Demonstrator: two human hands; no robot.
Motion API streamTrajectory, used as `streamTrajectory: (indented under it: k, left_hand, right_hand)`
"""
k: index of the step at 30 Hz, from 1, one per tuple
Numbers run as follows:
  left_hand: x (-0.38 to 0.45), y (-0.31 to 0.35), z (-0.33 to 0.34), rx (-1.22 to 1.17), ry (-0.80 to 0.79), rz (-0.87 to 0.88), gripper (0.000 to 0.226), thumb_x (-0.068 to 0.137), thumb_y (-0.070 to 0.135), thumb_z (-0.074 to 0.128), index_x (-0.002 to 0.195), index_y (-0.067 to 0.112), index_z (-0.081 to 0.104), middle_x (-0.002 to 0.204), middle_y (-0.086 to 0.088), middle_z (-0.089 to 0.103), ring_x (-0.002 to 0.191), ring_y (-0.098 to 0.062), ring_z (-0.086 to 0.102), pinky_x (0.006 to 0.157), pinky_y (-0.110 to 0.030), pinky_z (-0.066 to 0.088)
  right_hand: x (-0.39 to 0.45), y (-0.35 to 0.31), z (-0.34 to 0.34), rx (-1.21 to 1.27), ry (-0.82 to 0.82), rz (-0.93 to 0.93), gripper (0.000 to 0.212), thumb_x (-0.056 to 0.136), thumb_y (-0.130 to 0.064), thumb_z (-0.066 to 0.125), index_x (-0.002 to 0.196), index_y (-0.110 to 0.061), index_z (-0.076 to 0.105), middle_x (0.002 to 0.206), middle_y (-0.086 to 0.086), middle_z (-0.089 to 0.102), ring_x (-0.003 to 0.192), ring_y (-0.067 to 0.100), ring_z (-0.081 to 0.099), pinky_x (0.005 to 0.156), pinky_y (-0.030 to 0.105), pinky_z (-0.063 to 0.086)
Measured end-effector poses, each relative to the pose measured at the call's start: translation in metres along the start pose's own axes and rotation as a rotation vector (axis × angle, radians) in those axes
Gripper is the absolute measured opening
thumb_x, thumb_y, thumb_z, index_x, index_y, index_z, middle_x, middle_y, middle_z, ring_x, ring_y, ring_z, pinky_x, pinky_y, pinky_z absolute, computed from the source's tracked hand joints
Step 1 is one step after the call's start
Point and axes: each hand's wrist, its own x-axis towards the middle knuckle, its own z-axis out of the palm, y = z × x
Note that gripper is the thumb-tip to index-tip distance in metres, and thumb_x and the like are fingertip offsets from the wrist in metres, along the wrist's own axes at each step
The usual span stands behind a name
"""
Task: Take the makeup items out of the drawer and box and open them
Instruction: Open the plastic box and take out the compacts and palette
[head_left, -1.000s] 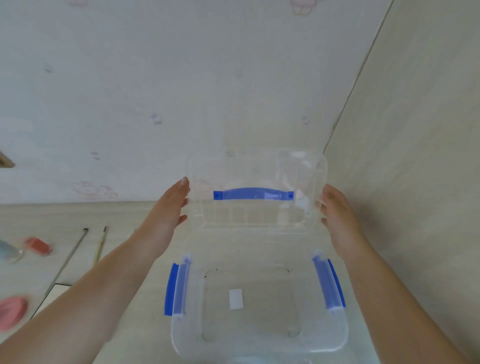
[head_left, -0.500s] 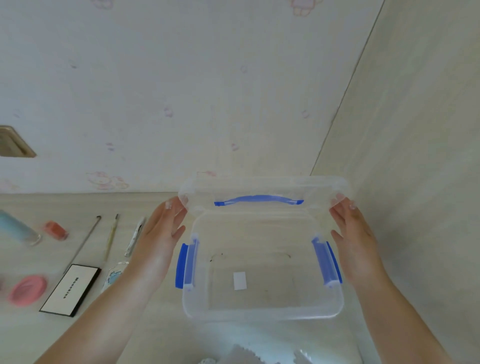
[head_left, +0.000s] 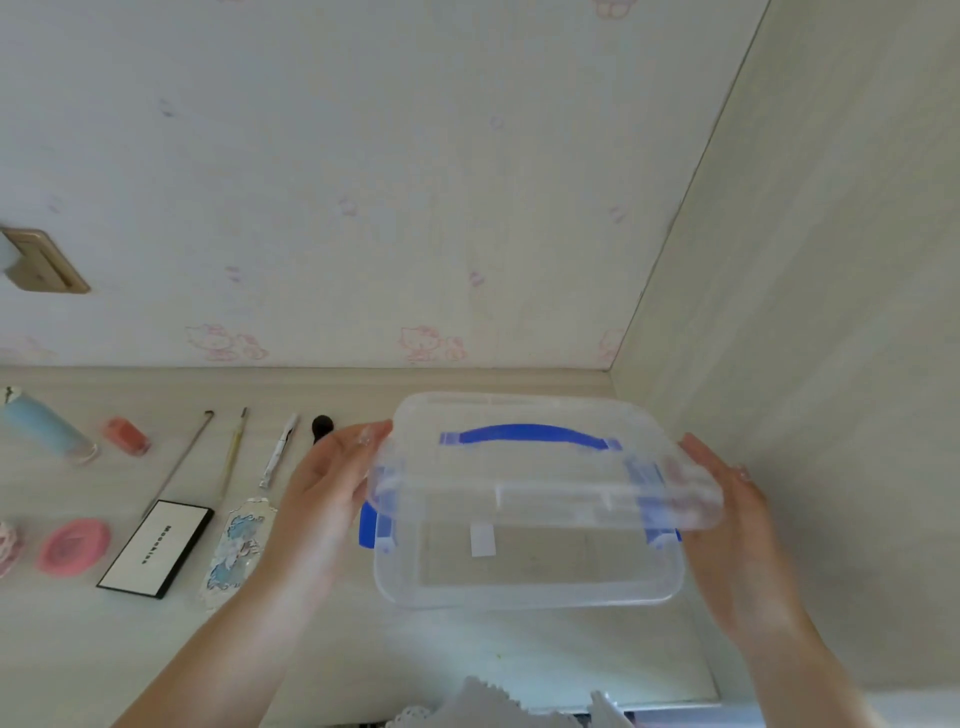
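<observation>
A clear plastic box (head_left: 519, 595) with blue side clips stands on the pale wooden desk, holding nothing but a white sticker on its floor. Above it is its clear lid (head_left: 550, 483) with a blue handle (head_left: 524, 434), tilted and nearly down over the box. My left hand (head_left: 322, 493) pinches the lid's left edge and my right hand (head_left: 727, 530) pinches its right edge. To the left lie the makeup items: a blue tube (head_left: 47, 428), an orange bottle (head_left: 127, 436), a pink compact (head_left: 72, 545), a white palette (head_left: 156, 548) and a patterned case (head_left: 234, 551).
Two thin sticks (head_left: 179, 462) and a white pen (head_left: 278, 449) lie in a row behind the palette. A wooden side panel (head_left: 805, 364) rises just right of the box. The wallpapered wall carries a switch plate (head_left: 44, 260). Grey fabric (head_left: 488, 706) shows at the bottom edge.
The lid has swung from upright down toward the box, both hands following its edges. My view has dropped, so more of the laid-out makeup items show at the left.
</observation>
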Motion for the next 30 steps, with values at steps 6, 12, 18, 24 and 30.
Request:
streamTrajectory:
  k: [6,12,18,24,30]
  left_hand:
    - [-0.019,-0.023,0.007,0.12,0.064,0.009,0.015,0.09,0.022,0.058,0.1,0.024,0.069,0.105,0.008,0.069,0.088,0.001,0.065,0.072,-0.013,0.047]
    - [-0.026,-0.029,0.01,0.208,0.068,0.085,0.019,0.093,0.011,0.052,0.106,0.017,0.065,0.11,0.019,0.063,0.086,0.026,0.054,0.062,0.004,0.039]
    - [-0.025,-0.039,0.002,0.355,0.079,0.123,0.035,0.089,0.001,0.055,0.093,0.036,0.059,0.108,0.018,0.062,0.086,0.026,0.054,0.079,-0.01,0.04]
    - [-0.021,-0.045,0.0,0.492,0.106,0.165,0.032,0.088,0.002,0.056,0.103,0.03,0.06,0.116,0.01,0.061,0.107,-0.005,0.056,0.09,-0.018,0.036]
    - [-0.013,-0.042,0.005,0.49,0.096,0.13,0.032,0.089,0.003,0.055,0.103,0.032,0.059,0.116,0.011,0.058,0.103,-0.002,0.055,0.077,-0.011,0.037]
  right_hand:
    - [-0.009,0.019,-0.007,-0.192,0.063,0.056,0.028,0.099,-0.039,0.032,0.094,-0.043,0.06,0.103,-0.031,0.057,0.093,-0.013,0.052,0.096,0.023,0.031]
    - [-0.009,0.026,-0.016,-0.409,0.01,0.053,0.032,0.094,-0.052,0.034,0.112,-0.047,0.06,0.116,-0.027,0.061,0.108,-0.009,0.053,0.096,0.023,0.034]
    - [-0.016,0.029,-0.012,-0.484,-0.028,-0.024,0.04,0.097,-0.04,0.041,0.137,-0.035,0.045,0.14,-0.02,0.044,0.132,0.001,0.039,0.108,0.023,0.024]
    - [-0.013,0.03,-0.015,-0.701,-0.063,-0.127,0.045,0.097,-0.011,0.044,0.14,-0.022,0.04,0.147,-0.013,0.035,0.133,0.0,0.032,0.105,0.018,0.023]
    - [-0.002,0.032,-0.014,-0.911,-0.065,-0.185,0.046,0.097,-0.009,0.044,0.142,-0.014,0.038,0.148,-0.004,0.037,0.137,0.011,0.033,0.11,0.021,0.021]
